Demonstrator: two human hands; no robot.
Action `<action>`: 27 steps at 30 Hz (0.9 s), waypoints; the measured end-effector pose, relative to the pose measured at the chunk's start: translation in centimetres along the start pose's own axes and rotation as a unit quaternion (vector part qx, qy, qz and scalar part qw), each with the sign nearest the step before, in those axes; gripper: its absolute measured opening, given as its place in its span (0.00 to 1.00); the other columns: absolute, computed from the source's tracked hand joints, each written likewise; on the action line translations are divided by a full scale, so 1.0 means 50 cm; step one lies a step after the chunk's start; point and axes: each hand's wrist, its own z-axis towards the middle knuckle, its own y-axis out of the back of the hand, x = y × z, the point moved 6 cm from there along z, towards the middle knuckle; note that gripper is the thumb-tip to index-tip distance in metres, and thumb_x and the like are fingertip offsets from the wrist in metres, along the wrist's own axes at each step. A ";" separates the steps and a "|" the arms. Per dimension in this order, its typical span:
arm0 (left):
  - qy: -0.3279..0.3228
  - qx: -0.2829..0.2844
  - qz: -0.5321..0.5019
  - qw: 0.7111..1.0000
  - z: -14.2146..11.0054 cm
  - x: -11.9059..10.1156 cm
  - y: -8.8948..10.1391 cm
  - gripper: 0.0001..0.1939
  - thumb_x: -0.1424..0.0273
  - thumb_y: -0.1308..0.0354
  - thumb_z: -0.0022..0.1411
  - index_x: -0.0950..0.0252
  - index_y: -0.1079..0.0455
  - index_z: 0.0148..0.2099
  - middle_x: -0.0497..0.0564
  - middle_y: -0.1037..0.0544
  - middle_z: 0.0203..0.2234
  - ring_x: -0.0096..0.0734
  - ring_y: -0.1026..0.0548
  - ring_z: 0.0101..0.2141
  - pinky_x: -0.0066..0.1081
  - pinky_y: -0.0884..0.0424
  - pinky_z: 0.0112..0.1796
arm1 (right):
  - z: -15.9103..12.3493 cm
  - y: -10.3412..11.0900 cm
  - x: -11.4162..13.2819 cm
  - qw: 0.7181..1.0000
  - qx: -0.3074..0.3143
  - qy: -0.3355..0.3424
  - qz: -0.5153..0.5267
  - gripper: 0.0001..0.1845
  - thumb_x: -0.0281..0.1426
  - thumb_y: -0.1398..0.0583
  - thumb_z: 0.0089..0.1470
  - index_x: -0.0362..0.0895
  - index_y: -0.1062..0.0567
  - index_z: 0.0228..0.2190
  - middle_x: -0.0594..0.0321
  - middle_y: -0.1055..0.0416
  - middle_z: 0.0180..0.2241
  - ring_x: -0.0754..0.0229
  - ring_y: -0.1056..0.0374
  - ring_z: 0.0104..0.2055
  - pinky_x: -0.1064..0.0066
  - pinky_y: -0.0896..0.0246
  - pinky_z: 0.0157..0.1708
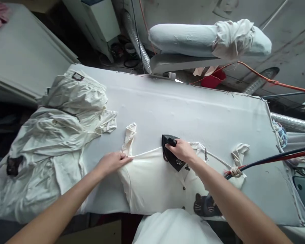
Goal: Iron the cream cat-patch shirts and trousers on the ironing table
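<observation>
The right hand [181, 150] is closed around the handle of a black iron [173, 154], near the centre of the frame, over the upper edge of a cream shirt [155, 179]. The left hand [114, 162] has its fingers pinched together on the same shirt, at the shoulder by one sleeve. The shirt lies at the lower centre, with dark buttons and a black cat patch [205, 205] near its bottom edge. Under it, a pale padded table [193, 108] spans the frame. A heap of cream clothes [63, 135] fills the left side. Blue and red cords [274, 158] come in from the right edge. At the upper right, a padded arm board [183, 38] carries a crumpled cloth [234, 38], above a red container [213, 79].
</observation>
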 end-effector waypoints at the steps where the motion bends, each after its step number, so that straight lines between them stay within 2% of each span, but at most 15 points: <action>1: 0.016 0.002 -0.006 1.000 -0.001 0.013 0.004 0.26 0.46 0.49 0.61 0.59 0.37 0.20 0.50 0.24 0.21 0.40 0.26 0.28 0.33 0.43 0.30 | 0.001 -0.009 0.023 0.998 0.032 0.041 -0.041 0.21 0.51 0.41 0.58 0.47 0.22 0.36 0.59 0.20 0.34 0.56 0.25 0.35 0.71 0.40 0.30; 3: 0.042 -0.004 -0.006 0.999 0.001 0.027 0.007 0.25 0.46 0.47 0.60 0.59 0.34 0.21 0.50 0.23 0.22 0.41 0.25 0.28 0.33 0.44 0.29 | 0.001 -0.042 0.091 0.975 0.097 0.150 -0.134 0.20 0.52 0.38 0.55 0.48 0.20 0.34 0.59 0.20 0.33 0.54 0.24 0.35 0.70 0.39 0.31; 5: 0.080 -0.021 -0.009 0.997 -0.004 0.041 0.004 0.24 0.46 0.45 0.60 0.59 0.32 0.22 0.51 0.22 0.23 0.42 0.25 0.29 0.33 0.44 0.29 | -0.005 -0.088 0.173 0.934 0.137 0.255 -0.208 0.21 0.53 0.37 0.54 0.48 0.19 0.34 0.57 0.19 0.34 0.51 0.23 0.37 0.68 0.35 0.34; 6: 0.101 -0.027 -0.011 0.994 -0.009 0.048 0.001 0.24 0.46 0.45 0.59 0.59 0.32 0.22 0.52 0.22 0.23 0.42 0.25 0.29 0.33 0.43 0.30 | -0.008 -0.112 0.211 0.917 0.151 0.287 -0.232 0.22 0.53 0.38 0.54 0.48 0.18 0.35 0.56 0.19 0.35 0.50 0.23 0.38 0.67 0.34 0.35; 8: 0.140 -0.041 -0.005 0.989 -0.019 0.060 0.001 0.23 0.47 0.43 0.59 0.59 0.32 0.24 0.52 0.21 0.24 0.43 0.25 0.28 0.33 0.43 0.30 | -0.012 -0.152 0.264 0.900 0.175 0.305 -0.258 0.23 0.52 0.38 0.56 0.47 0.18 0.38 0.54 0.19 0.38 0.49 0.23 0.40 0.65 0.31 0.38; 9: 0.153 -0.054 -0.001 0.987 -0.020 0.059 0.005 0.21 0.48 0.43 0.60 0.58 0.31 0.25 0.51 0.21 0.25 0.43 0.25 0.29 0.34 0.43 0.30 | -0.013 -0.164 0.275 0.898 0.185 0.300 -0.265 0.23 0.51 0.39 0.56 0.47 0.18 0.40 0.53 0.19 0.39 0.48 0.23 0.41 0.64 0.31 0.39; 11: 0.143 -0.105 -0.011 0.984 -0.005 0.029 0.017 0.15 0.53 0.43 0.62 0.57 0.28 0.31 0.50 0.20 0.28 0.43 0.24 0.30 0.34 0.41 0.31 | -0.015 -0.158 0.265 0.903 0.190 0.286 -0.260 0.24 0.52 0.40 0.57 0.46 0.18 0.40 0.53 0.19 0.38 0.47 0.22 0.41 0.63 0.30 0.38; 13: 0.057 -0.175 -0.050 0.982 0.033 -0.052 0.026 0.11 0.58 0.45 0.64 0.56 0.25 0.36 0.50 0.19 0.33 0.42 0.23 0.36 0.35 0.36 0.35 | -0.016 -0.114 0.210 0.921 0.169 0.264 -0.233 0.27 0.55 0.42 0.58 0.45 0.18 0.38 0.53 0.19 0.35 0.46 0.22 0.39 0.63 0.31 0.36; 16: -0.075 -0.229 -0.079 0.967 0.097 -0.223 0.007 0.10 0.62 0.44 0.65 0.57 0.23 0.40 0.52 0.19 0.41 0.42 0.24 0.46 0.36 0.34 0.46 | -0.009 -0.007 0.063 0.965 0.117 0.153 -0.175 0.30 0.59 0.43 0.57 0.45 0.20 0.36 0.54 0.20 0.33 0.48 0.23 0.36 0.66 0.34 0.34; 18: -0.092 -0.227 -0.056 0.968 0.132 -0.318 -0.018 0.11 0.60 0.41 0.64 0.57 0.22 0.43 0.54 0.20 0.45 0.46 0.26 0.50 0.40 0.36 0.49 | 0.001 0.062 -0.044 0.985 0.094 0.060 -0.130 0.28 0.58 0.41 0.56 0.46 0.20 0.35 0.55 0.20 0.32 0.51 0.24 0.35 0.68 0.36 0.32; 19: -0.089 -0.217 -0.040 0.971 0.146 -0.352 -0.029 0.11 0.59 0.41 0.64 0.57 0.22 0.42 0.55 0.20 0.45 0.47 0.27 0.50 0.42 0.37 0.49 | 0.008 0.091 -0.091 0.991 0.086 0.021 -0.100 0.26 0.57 0.40 0.56 0.46 0.21 0.33 0.56 0.21 0.32 0.52 0.25 0.34 0.69 0.37 0.31; 21: -0.093 -0.192 -0.016 0.977 0.165 -0.391 -0.041 0.12 0.58 0.42 0.65 0.58 0.21 0.39 0.55 0.20 0.42 0.48 0.27 0.48 0.44 0.38 0.49 | 0.024 0.138 -0.172 0.996 0.068 -0.045 -0.025 0.25 0.55 0.40 0.57 0.45 0.22 0.32 0.58 0.21 0.31 0.56 0.27 0.30 0.71 0.40 0.27; 24: -0.101 -0.174 -0.003 0.980 0.176 -0.397 -0.035 0.14 0.59 0.45 0.66 0.58 0.22 0.36 0.55 0.20 0.40 0.48 0.27 0.48 0.44 0.38 0.48 | 0.025 0.187 -0.261 0.989 0.009 -0.136 0.062 0.25 0.52 0.42 0.61 0.43 0.23 0.33 0.58 0.23 0.28 0.60 0.31 0.25 0.72 0.43 0.24; 26: -0.097 -0.168 -0.004 0.981 0.180 -0.389 -0.026 0.14 0.59 0.45 0.66 0.59 0.22 0.37 0.56 0.21 0.41 0.49 0.27 0.49 0.44 0.37 0.48 | -0.007 0.199 -0.286 0.983 -0.032 -0.165 0.079 0.24 0.51 0.43 0.62 0.42 0.24 0.34 0.58 0.24 0.27 0.61 0.32 0.24 0.72 0.43 0.24; 27: -0.091 -0.163 -0.002 0.982 0.184 -0.387 -0.023 0.14 0.58 0.45 0.66 0.59 0.22 0.37 0.56 0.21 0.41 0.50 0.27 0.50 0.44 0.37 0.49 | -0.034 0.191 -0.285 0.982 -0.037 -0.163 0.082 0.24 0.51 0.43 0.62 0.42 0.23 0.35 0.58 0.23 0.28 0.61 0.31 0.24 0.72 0.42 0.24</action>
